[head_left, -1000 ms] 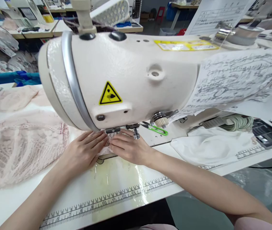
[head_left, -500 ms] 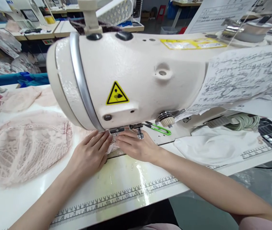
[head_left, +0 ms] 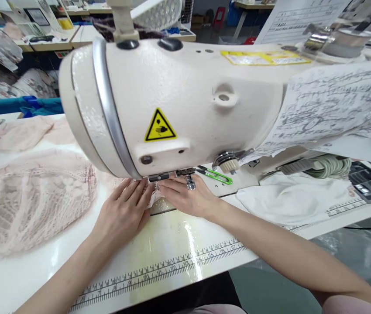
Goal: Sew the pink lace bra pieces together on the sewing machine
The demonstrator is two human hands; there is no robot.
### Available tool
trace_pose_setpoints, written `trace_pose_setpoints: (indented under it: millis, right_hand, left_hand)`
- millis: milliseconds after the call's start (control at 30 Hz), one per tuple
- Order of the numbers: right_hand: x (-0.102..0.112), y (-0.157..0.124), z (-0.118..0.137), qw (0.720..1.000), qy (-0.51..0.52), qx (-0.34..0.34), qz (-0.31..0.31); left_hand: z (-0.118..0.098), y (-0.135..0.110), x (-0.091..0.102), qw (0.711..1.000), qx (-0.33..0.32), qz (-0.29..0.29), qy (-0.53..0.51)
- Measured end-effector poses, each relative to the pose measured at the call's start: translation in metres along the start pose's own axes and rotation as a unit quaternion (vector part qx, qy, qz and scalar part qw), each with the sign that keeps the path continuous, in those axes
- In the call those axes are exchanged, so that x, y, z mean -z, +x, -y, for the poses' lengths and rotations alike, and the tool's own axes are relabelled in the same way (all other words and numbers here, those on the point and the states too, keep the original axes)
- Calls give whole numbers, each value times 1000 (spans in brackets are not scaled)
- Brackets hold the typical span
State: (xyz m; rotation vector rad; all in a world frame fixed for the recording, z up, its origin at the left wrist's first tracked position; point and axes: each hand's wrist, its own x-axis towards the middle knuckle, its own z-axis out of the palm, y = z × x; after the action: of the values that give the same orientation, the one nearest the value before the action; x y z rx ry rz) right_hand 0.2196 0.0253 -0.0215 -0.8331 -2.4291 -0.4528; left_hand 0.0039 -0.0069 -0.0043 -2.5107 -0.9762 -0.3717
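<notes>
My left hand (head_left: 125,210) lies palm down on the sewing bed, its fingers stretched flat on a pale pink lace fabric (head_left: 154,197). Close beside it, my right hand (head_left: 188,194) presses on the same lace with extended fingers. Both sets of fingertips are under the head of a white sewing machine (head_left: 185,96), which hides the needle and part of the lace. Green-handled thread snips (head_left: 218,175) rest on the bed just beyond my right hand. A larger pink lace piece (head_left: 38,205) is spread out left of my left hand.
A ruler strip (head_left: 146,274) runs along the table's front edge. At the right are a white cloth (head_left: 297,200), a coil of pale green cord (head_left: 332,169) and a black device (head_left: 369,185). Handwritten paper (head_left: 336,104) covers the machine's right side.
My left hand has shifted slightly, moving a little apart from my right hand, and more of the bed shows between them. The view has also shifted slightly.
</notes>
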Motion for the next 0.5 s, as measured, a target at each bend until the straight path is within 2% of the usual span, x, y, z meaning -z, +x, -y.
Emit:
trace_pose_setpoints:
  millis: [133, 300, 400, 500]
  right_hand:
    - [2, 2, -3, 1000, -10, 2, -10]
    - [3, 4, -5, 1000, 8, -2, 29]
    - [0, 3, -6, 999, 14, -3, 33]
    - [-5, 2, -7, 999, 25, -1, 31]
  left_hand:
    - [-1, 0, -1, 1000, 2, 3, 2]
    - [0, 2, -1, 1000, 21, 16, 0]
    - [0, 2, -1, 999, 30, 26, -4]
    - [1, 2, -1, 999, 19, 13, -26]
